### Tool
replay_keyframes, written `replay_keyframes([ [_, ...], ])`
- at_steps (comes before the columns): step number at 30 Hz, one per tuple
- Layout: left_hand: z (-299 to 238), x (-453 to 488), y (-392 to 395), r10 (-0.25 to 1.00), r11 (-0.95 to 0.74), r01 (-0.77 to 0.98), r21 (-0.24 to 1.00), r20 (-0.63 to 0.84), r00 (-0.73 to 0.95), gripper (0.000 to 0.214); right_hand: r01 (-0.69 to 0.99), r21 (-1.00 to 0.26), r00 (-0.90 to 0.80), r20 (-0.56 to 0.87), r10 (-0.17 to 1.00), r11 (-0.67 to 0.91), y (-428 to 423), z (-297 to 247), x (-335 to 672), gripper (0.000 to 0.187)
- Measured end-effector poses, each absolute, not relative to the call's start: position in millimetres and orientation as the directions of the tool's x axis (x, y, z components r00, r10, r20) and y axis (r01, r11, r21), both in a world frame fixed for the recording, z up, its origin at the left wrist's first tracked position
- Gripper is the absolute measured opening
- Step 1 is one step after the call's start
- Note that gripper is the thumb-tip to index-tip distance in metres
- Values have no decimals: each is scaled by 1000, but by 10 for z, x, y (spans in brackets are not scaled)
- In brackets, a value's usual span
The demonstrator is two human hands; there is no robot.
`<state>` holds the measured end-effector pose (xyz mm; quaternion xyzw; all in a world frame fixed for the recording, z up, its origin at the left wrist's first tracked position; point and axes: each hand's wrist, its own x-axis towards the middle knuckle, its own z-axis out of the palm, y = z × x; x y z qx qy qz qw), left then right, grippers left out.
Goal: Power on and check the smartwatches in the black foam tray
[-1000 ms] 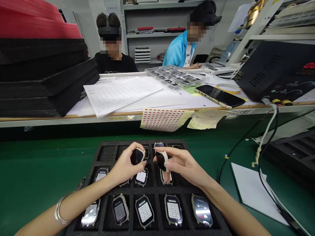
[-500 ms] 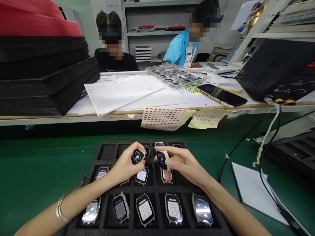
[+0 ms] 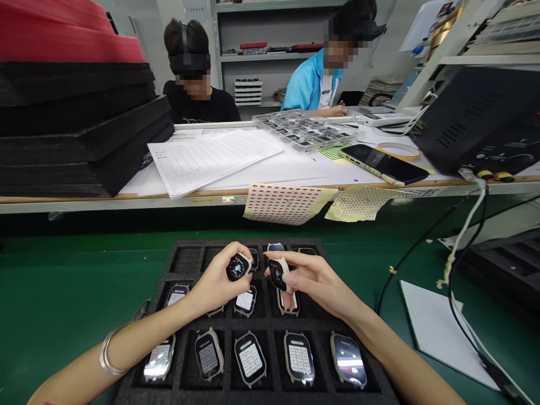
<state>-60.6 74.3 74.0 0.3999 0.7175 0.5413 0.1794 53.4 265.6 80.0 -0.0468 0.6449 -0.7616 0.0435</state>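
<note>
My left hand (image 3: 215,284) is closed round a small watch body (image 3: 238,266) with a lit dark screen. My right hand (image 3: 313,279) pinches a second watch body (image 3: 278,274), its screen also lit. Both are held a little above a black foam tray (image 3: 185,260) on the green bench. The tray's pockets hold several more watch bodies (image 3: 251,358) with lit white screens. A silver bangle (image 3: 106,350) circles my left wrist.
Stacked black foam trays (image 3: 80,129) stand at the left. On the raised shelf lie printed forms (image 3: 211,157), sticker sheets (image 3: 283,202), a phone (image 3: 383,163), a tape roll (image 3: 399,151) and a clear parts tray (image 3: 304,130). Cables (image 3: 458,264) and white paper (image 3: 439,332) lie at the right. Two people sit opposite.
The two held watch screens, dark a second ago, have lit up. My hands have stayed almost still above the tray.
</note>
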Motion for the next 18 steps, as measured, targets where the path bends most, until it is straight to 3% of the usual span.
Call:
replay_keyframes([
  [7,729,-622,741,750,64,409,910,227,-621,24,10,-989,-995,5,-101,-144,2658,789,523,47],
  [18,750,-623,740,753,91,388,917,191,-629,20,18,-988,-997,-6,-81,-151,2644,808,510,51],
])
